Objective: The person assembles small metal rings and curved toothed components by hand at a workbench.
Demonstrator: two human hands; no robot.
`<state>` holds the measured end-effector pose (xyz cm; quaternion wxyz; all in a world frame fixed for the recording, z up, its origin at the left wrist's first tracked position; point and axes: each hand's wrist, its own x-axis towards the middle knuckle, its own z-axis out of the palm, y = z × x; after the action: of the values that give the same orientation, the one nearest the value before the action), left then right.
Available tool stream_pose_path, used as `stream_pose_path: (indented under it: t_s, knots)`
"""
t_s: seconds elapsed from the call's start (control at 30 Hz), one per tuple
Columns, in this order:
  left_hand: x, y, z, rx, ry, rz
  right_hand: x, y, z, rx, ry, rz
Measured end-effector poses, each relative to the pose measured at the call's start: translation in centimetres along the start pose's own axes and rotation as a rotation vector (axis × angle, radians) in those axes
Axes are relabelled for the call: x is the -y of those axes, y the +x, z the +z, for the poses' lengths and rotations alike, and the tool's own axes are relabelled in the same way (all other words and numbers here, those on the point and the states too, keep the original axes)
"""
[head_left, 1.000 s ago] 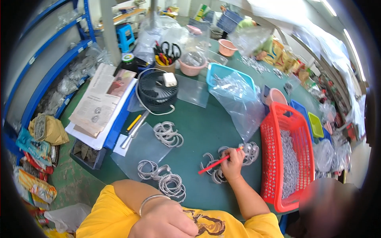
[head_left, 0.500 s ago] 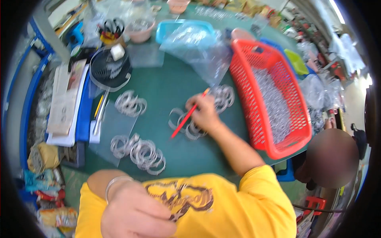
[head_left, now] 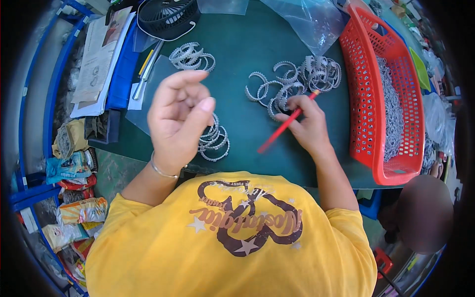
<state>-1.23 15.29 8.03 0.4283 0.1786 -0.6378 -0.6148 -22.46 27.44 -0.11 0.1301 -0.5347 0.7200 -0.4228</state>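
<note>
My right hand holds a slim red pencil-like stick with a yellowish end. Its fingertips reach the near edge of a loose group of silver, C-shaped notched bands, like cuff bracelets. Farther right, more of these bands lie in a tangled heap. My left hand, wearing a thin bangle, is raised above the table with fingers loosely curled, thumb apart, nothing in it. Behind it a pile of bands is partly hidden. Another band pile lies beyond it.
On the right a red perforated basket holds a mass of silver pieces. A clear plastic bag lies at the back. At left are a black fan, papers and pens. Another person is at the right.
My left hand has risen from in front of my chest to over the near band pile. My right hand, still with the red stick, appears nearer the basket; the view has tilted down.
</note>
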Motion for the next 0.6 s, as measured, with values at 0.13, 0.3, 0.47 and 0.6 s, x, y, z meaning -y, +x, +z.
stream_pose_path:
  t_s: [0.13, 0.3, 0.47, 0.6]
  knots:
    - [0.9, -0.2, 0.5, 0.112, 0.074, 0.002, -0.4, 0.9, 0.0, -0.001, 0.145, 0.047]
    - [2.0, -1.0, -0.3, 0.078, 0.189, -0.026, 1.5, 0.5, -3.5, -0.201, 0.894, 0.238]
    - [3.0, -0.8, 2.2, 0.511, 0.572, -0.002, 1.9, -1.5, -2.3, -0.085, 1.236, 0.527]
    - [6.2, -1.3, 4.0, 0.692, 0.599, 0.072, 2.1, -2.9, -0.8, -0.077, 1.379, 0.702]
